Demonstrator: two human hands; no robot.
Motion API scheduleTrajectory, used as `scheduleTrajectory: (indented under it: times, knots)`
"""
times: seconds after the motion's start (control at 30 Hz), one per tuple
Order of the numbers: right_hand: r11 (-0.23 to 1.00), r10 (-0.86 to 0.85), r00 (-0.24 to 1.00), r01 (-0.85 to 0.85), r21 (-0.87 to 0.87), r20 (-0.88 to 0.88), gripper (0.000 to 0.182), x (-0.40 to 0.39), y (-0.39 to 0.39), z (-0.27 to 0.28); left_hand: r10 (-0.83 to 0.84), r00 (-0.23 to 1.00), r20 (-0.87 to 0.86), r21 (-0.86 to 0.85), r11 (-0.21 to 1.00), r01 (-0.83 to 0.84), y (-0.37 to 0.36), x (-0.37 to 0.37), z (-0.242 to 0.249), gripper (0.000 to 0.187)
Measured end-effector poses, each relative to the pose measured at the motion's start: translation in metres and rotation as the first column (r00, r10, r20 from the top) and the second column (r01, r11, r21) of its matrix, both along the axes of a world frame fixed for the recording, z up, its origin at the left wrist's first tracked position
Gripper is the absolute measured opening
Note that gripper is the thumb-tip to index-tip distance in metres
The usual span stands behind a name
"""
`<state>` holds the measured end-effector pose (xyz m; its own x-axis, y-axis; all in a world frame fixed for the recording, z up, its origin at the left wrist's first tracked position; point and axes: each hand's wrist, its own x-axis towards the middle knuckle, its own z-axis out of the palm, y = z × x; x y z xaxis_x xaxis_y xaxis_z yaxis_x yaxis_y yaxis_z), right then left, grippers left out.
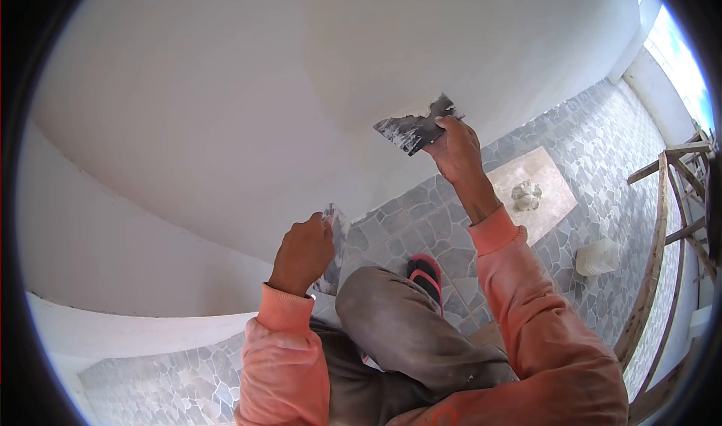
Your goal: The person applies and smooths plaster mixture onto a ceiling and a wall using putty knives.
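Observation:
My right hand (457,151) is closed round a wide, dark putty knife (407,130), its thumb on top. The blade is smeared with whitish filler and lies close to the white wall (226,87). Lower and to the left, my left hand (303,253) is closed on a second putty knife (335,234), whose blade is also streaked with white and stands nearly edge-on to me. The handles of both tools are hidden by my fingers. A darker, damp-looking patch (391,50) covers the wall's upper middle part.
On the stone-patterned floor (410,219) lies a pale board (553,174) with a lump of grey-white filler (526,194). A whitish bucket (597,258) stands nearby. Wooden scaffold poles (653,291) rise at the right. My sandalled foot (426,274) is below my hands.

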<state>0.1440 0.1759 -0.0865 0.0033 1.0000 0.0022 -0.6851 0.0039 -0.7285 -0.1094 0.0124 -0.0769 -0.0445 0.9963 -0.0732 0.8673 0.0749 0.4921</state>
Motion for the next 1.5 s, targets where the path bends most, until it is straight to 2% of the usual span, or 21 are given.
scheduleTrajectory:
  times: [0.07, 0.1, 0.13, 0.17, 0.2, 0.23, 0.33, 0.37, 0.47, 0.57, 0.6, 0.63, 0.73, 0.87, 0.97, 1.03, 1.1, 1.2, 1.3, 1.4, 1.5]
  knots:
    - [0.995, -0.049, 0.998, 0.046, 0.087, 0.032, 0.019, 0.022, -0.007, 0.003, 0.01, 1.0, -0.002, -0.005, 1.0, -0.01, -0.002, 0.001, 0.005, 0.032]
    - [0.984, -0.174, 0.978, 0.168, 0.056, 0.118, 0.021, 0.021, -0.016, 0.01, 0.013, 1.0, -0.009, -0.005, 1.0, -0.013, -0.004, 0.001, 0.007, 0.032]
    - [0.969, -0.247, 0.883, 0.221, 0.109, 0.4, 0.023, 0.022, -0.015, 0.003, 0.014, 1.0, -0.016, -0.005, 1.0, -0.014, -0.005, 0.0, 0.009, 0.032]
    - [0.951, -0.308, 0.703, 0.256, 0.175, 0.641, 0.026, 0.026, -0.012, -0.007, 0.001, 1.0, -0.031, -0.008, 1.0, -0.002, -0.006, -0.001, 0.01, 0.031]
    - [0.931, -0.35, 0.457, 0.27, 0.247, 0.818, 0.028, 0.027, -0.012, -0.012, -0.013, 0.999, -0.047, -0.011, 1.0, 0.013, -0.007, -0.002, 0.01, 0.031]
    - [0.95, -0.29, 0.358, 0.219, 0.222, 0.888, 0.036, 0.023, -0.018, -0.008, -0.028, 0.998, -0.063, -0.014, 1.0, 0.027, -0.008, -0.003, 0.01, 0.03]
    - [0.826, -0.561, 0.115, 0.14, 0.546, 0.82, 0.041, 0.009, 0.015, -0.051, -0.046, 0.996, -0.071, 0.042, 0.998, 0.049, -0.011, -0.005, 0.007, 0.028]
    - [0.831, -0.555, 0.188, 0.099, 0.547, 0.81, 0.049, 0.002, 0.02, -0.057, -0.049, 0.997, -0.065, 0.047, 0.998, 0.052, -0.011, -0.005, 0.007, 0.028]
    - [0.742, -0.669, 0.068, 0.117, 0.66, 0.74, 0.058, -0.025, 0.038, -0.08, -0.028, 0.998, -0.058, 0.019, 0.999, 0.029, -0.015, -0.004, 0.015, 0.028]
    - [0.725, -0.677, -0.058, 0.123, 0.678, 0.734, 0.069, -0.049, 0.04, -0.091, 0.022, 0.998, -0.066, -0.058, 0.998, -0.025, -0.018, -0.005, 0.025, 0.031]
    - [0.711, -0.684, -0.108, 0.127, 0.692, 0.722, 0.07, -0.061, 0.038, -0.096, 0.025, 0.998, -0.064, -0.057, 0.998, -0.028, -0.021, -0.007, 0.027, 0.031]
    - [0.707, -0.687, -0.092, 0.141, 0.693, 0.72, 0.073, -0.074, 0.036, -0.105, 0.029, 0.998, -0.063, -0.054, 0.998, -0.033, -0.022, -0.009, 0.025, 0.031]
    - [0.642, -0.737, -0.172, 0.126, 0.756, 0.654, 0.074, -0.099, 0.025, -0.125, 0.02, 0.998, -0.067, 0.051, 0.999, -0.016, -0.026, -0.01, 0.018, 0.03]
    - [0.676, -0.732, 0.015, -0.111, 0.728, 0.681, 0.071, -0.094, -0.018, -0.129, -0.003, 0.996, -0.094, 0.047, 0.999, 0.008, -0.019, -0.002, 0.02, 0.026]
    - [0.845, -0.508, 0.368, 0.037, 0.534, 0.779, 0.051, -0.068, -0.048, -0.116, -0.005, 1.0, -0.02, 0.082, 0.997, 0.006, -0.015, 0.0, 0.019, 0.027]
    - [0.941, -0.311, 0.469, 0.275, 0.199, 0.827, 0.032, -0.041, -0.05, -0.113, -0.012, 1.0, 0.006, 0.102, 0.995, 0.011, -0.015, 0.001, 0.017, 0.027]
    - [0.873, -0.422, 0.62, 0.473, 0.114, 0.662, 0.018, -0.014, -0.017, -0.133, 0.005, 1.0, -0.029, 0.031, 1.0, -0.005, -0.014, 0.001, 0.021, 0.028]
    - [0.926, -0.262, 0.785, 0.369, -0.083, 0.561, 0.026, 0.012, 0.024, -0.146, -0.023, 0.997, -0.08, -0.006, 1.0, 0.022, -0.014, 0.0, 0.019, 0.026]
    - [0.931, -0.293, 0.762, 0.365, -0.009, 0.578, 0.032, -0.002, 0.041, -0.139, -0.011, 0.995, -0.101, -0.01, 1.0, 0.01, -0.014, -0.001, 0.02, 0.024]
    - [0.933, -0.243, 0.651, 0.359, -0.01, 0.719, 0.044, -0.023, 0.022, -0.107, -0.004, 0.992, -0.123, 0.022, 1.0, 0.006, -0.015, -0.003, 0.017, 0.025]
    - [0.818, -0.576, 0.373, 0.268, 0.51, 0.728, 0.053, -0.05, 0.004, -0.108, -0.009, 0.993, -0.122, 0.012, 1.0, 0.01, -0.014, -0.005, 0.014, 0.024]
